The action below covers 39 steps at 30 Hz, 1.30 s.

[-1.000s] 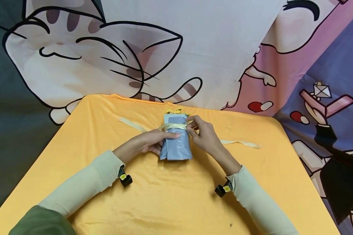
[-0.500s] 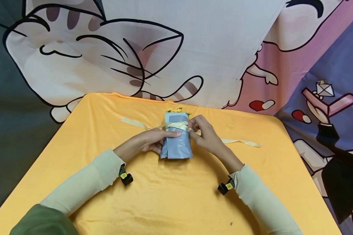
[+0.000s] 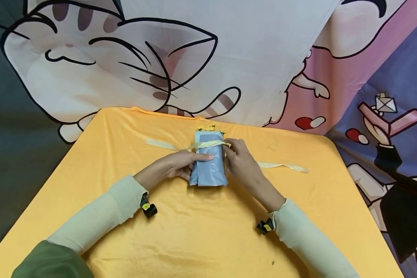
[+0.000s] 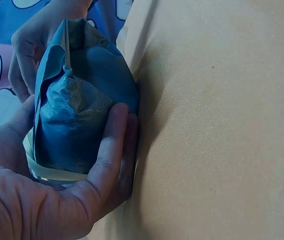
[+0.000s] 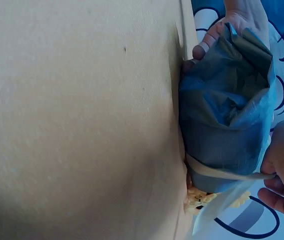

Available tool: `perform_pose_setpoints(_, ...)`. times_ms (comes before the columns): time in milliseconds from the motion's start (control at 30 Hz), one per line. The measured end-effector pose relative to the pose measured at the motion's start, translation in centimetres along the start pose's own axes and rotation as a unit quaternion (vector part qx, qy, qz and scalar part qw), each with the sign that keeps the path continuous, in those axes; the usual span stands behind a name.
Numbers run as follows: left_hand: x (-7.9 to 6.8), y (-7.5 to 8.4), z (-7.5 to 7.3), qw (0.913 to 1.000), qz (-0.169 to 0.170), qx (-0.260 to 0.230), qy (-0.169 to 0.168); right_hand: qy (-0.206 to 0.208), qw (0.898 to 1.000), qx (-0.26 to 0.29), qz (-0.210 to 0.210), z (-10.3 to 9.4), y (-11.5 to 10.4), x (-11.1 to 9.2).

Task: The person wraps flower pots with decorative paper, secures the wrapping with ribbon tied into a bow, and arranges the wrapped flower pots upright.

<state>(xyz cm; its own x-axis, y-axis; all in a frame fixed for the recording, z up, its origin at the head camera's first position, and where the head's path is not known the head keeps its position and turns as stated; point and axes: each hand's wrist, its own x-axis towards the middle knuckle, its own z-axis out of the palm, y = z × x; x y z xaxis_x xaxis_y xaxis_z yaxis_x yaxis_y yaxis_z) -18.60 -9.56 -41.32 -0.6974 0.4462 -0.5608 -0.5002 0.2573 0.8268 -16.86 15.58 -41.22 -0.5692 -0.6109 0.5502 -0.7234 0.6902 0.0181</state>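
A small bouquet wrapped in blue paper (image 3: 211, 172) lies on the yellow cloth, its yellow flowers (image 3: 206, 127) showing at the far end. A cream ribbon (image 3: 208, 144) runs across the wrap near the flowers. My left hand (image 3: 180, 162) grips the bouquet from the left, thumb across its top; in the left wrist view its fingers (image 4: 112, 135) curl around the underside. On the right side, my right hand (image 3: 241, 160) pinches the ribbon at the bouquet's edge. The right wrist view shows the ribbon (image 5: 227, 173) drawn from the wrap to those fingers.
One loose ribbon tail (image 3: 161, 144) lies on the cloth at the left, another tail (image 3: 285, 166) at the right. The yellow tablecloth (image 3: 180, 235) covers the table. Behind its far edge hangs a printed cartoon backdrop (image 3: 257, 65).
The right hand has turned and its fingers have shifted at the bouquet's right edge. The ribbon over the wrap now lies as one narrower, twisted band. The left hand keeps its grip.
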Motion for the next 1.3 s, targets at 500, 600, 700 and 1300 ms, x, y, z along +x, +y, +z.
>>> perform_pose_setpoints(500, 0.1, -0.1, -0.1, 0.9999, -0.009, -0.004, 0.004, -0.056, 0.996, -0.062, 0.033, 0.7, -0.6, 0.6)
perform_pose_setpoints(600, 0.1, 0.0, -0.1, 0.9999, -0.009, -0.004, 0.004, -0.072, 0.995, -0.009, 0.062, 0.8, -0.5, 0.7)
perform_pose_setpoints(700, 0.1, 0.0, -0.1, 1.0000, -0.007, -0.005, 0.000, -0.066, 0.989, 0.069, 0.108, 0.9, -0.4, 0.8)
perform_pose_setpoints(1300, 0.1, 0.0, -0.1, 1.0000, -0.007, -0.003, -0.001, -0.089, 0.914, 0.306, 0.250, -0.7, 1.7, 1.7)
